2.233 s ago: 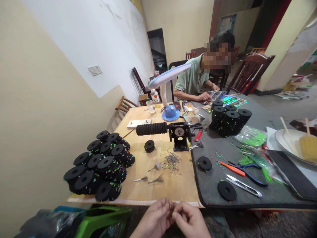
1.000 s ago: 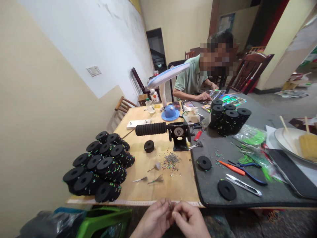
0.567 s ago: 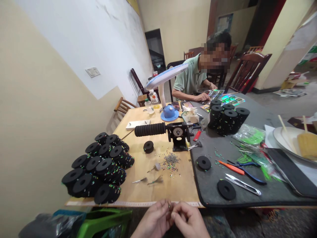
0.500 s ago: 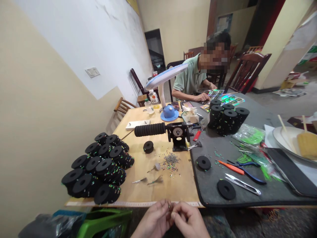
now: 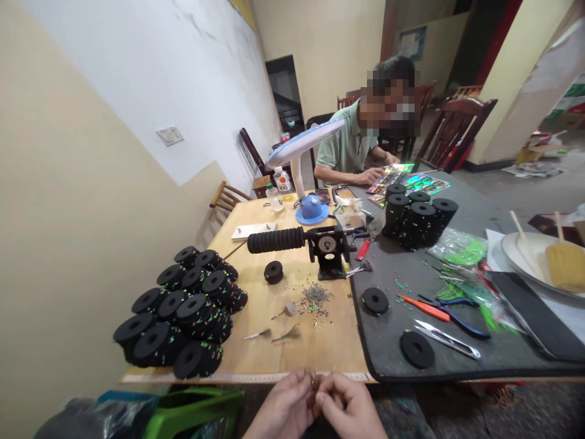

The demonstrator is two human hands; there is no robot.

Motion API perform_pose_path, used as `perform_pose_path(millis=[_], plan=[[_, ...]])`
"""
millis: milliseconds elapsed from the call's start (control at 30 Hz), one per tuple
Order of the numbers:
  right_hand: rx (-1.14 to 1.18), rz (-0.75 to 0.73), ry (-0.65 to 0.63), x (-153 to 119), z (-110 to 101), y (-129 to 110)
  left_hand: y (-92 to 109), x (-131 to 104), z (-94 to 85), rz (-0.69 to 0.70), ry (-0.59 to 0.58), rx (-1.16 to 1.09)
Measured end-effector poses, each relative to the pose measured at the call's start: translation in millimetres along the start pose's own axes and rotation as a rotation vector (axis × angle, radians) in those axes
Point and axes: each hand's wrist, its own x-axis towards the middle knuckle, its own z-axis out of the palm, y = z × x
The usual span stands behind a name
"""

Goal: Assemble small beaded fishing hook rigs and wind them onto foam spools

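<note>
Dark and tiny, a small piece [image 5: 312,382] shows at bottom centre of the frame, right at the fingertips of the left hand [image 5: 292,399]. That hand is half turned up, fingers bent, thumb and fingertips closed on the piece. Up against it comes the right hand [image 5: 345,399], knuckles up, fingers curled, thumb pressed to the forefinger; the grip is closed, but whether anything sits inside it, I cannot tell. The hands meet just below the near edge of the wooden table [image 5: 256,360], wrists cut off by the bottom of the frame. The piece is mostly covered by fingers, too small to name.

Just above, small beads [image 5: 317,299] lie in a loose heap, with feathery tufts [image 5: 287,333] to their left. Over them, at centre, stands a black winding device [image 5: 328,247] with a ribbed roll [image 5: 276,239] sticking out leftward. Black foam spools [image 5: 192,308] crowd the lower left, their lower layers hidden behind the front ones. Across on the grey mat [image 5: 384,350], right of centre, lie silver snips [image 5: 448,339] and orange-and-blue pliers [image 5: 434,310]. A plate [image 5: 516,247] runs out of the frame at right. Upper right of centre, a person [image 5: 345,146] in green bends over shiny sheets [image 5: 427,184], face blurred out.
</note>
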Motion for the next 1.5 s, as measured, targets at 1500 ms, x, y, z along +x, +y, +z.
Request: perform_pose_path(millis=[1500], plan=[[0.135, 0.145, 0.093, 3, -1, -3, 0, -3, 0.6, 0.329, 0.010, 0.506]])
